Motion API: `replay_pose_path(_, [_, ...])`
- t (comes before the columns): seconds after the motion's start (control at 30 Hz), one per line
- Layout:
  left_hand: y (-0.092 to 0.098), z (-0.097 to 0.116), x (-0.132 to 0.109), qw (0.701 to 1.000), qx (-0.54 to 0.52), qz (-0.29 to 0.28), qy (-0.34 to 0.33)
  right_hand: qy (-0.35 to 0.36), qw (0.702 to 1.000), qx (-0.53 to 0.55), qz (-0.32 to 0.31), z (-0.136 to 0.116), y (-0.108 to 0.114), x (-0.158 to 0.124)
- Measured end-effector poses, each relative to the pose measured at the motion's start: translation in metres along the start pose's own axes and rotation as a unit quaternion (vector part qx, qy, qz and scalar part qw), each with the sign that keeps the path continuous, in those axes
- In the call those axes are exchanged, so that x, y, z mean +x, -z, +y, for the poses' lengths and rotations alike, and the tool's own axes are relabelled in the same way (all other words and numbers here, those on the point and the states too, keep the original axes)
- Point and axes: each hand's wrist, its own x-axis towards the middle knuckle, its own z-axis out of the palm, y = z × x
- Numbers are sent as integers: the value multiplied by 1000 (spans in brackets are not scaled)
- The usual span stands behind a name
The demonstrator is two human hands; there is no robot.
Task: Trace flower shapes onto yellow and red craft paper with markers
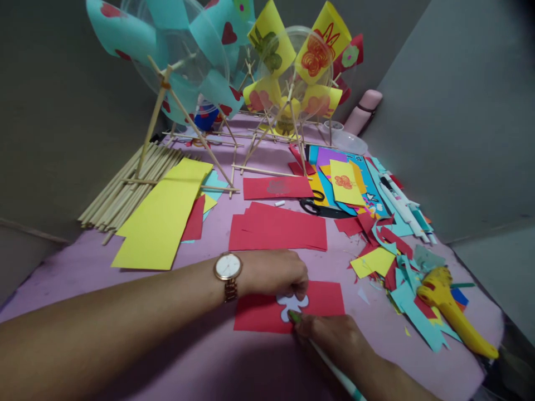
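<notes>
A red paper strip [254, 316] lies flat on the table in front of me. On it rests a white flower-shaped paper cutout [290, 303]. My left hand [284, 273], wearing a wristwatch [228, 268], has its fingers curled down and presses the top of the cutout against the red paper. Gripped in my right hand [334, 336] is a marker [332, 366] with a green tip end. Its tip meets the lower edge of the cutout; whether it leaves a line there I cannot tell. Just beyond my left hand lie stacked red paper strips [284, 228].
Paper windmills on stick stands [292, 106] rise at the back. Left are wooden sticks [121, 189] and yellow paper [159, 223]. Black-handled scissors [311, 207], markers [403, 206], paper scraps [374, 262] and a yellow glue gun [455, 312] lie right. A pink bottle [363, 111] leans behind.
</notes>
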Motion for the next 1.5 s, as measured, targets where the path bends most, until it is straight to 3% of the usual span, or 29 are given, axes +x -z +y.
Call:
replay_pose_path(0.17, [0, -4, 3, 1000, 4, -16, -15, 36, 993, -110, -5, -11, 6, 5])
replay_pose_path(0.3, [2, -5, 3, 999, 11, -19, -33, -4, 998, -46, -33, -26, 14, 13])
replay_pose_path(0.4, [3, -6, 2, 999, 16, -16, -45, -30, 999, 1, -18, -32, 9, 22])
replay_pose_path(0.6, [2, -10, 5, 997, 11, -10, -70, -31, 999, -26, 31, -30, -9, 32])
replay_pose_path(0.93, [0, -17, 4, 996, 11, -28, -79, -72, 997, 10, 7, -21, -13, 29])
replay_pose_path(1.2, [4, -16, 2, 995, 24, -58, -73, -120, 992, 29, 9, -32, -15, 39])
replay_pose_path(1.5, [-2, -21, 2, 995, 10, -50, -84, -65, 997, -12, 33, -31, -17, 39])
